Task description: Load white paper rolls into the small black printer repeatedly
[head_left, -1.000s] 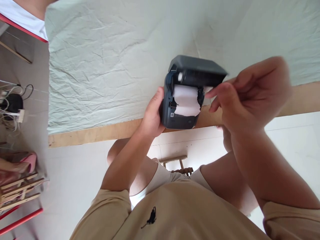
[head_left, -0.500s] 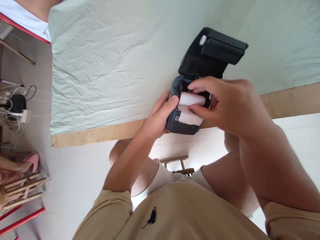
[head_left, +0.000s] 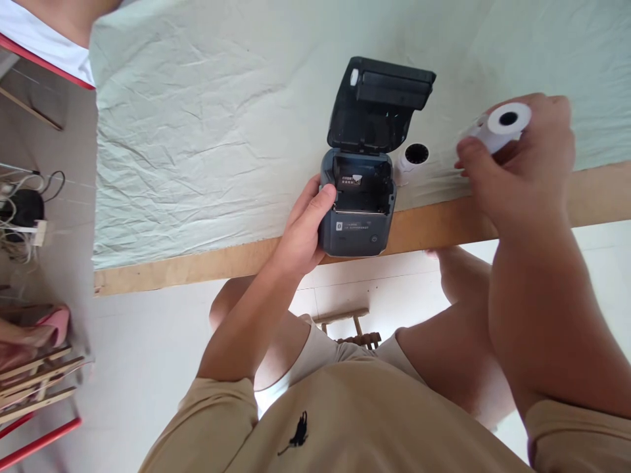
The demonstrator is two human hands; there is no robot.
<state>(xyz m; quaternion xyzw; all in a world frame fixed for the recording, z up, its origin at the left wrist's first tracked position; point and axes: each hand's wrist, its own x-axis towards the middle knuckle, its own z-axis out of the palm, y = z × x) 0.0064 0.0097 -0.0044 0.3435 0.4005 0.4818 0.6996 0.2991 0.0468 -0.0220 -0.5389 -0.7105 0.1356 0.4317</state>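
Presently, your left hand (head_left: 308, 226) is clamped on the left side of the dark grey portable roll-paper printer (head_left: 363, 197), with the thumb lying upon its rim. The printer is at the near edge of the table, in front of your body; whether its underside touches the table, I cannot tell. Its hinged lid (head_left: 377, 108) stands open toward the far side, and no roll sits inside the paper compartment (head_left: 362, 184), where a small printed label (head_left: 351, 179) can be seen. On the front panel there is a round button (head_left: 374, 239).

Your right hand (head_left: 527, 154) is well apart from the printer, and its fingers are closed around a white paper roll (head_left: 495, 136), whose dark core faces upward. Between this hand and the printer, a second white roll (head_left: 410, 172) stands upright on the pale green cloth (head_left: 211, 131), just beside the printer, also with its dark opening upward. The wooden border (head_left: 197, 270) of the table shows in front of the cloth. On the floor at your left lie tangled cables (head_left: 17, 243).
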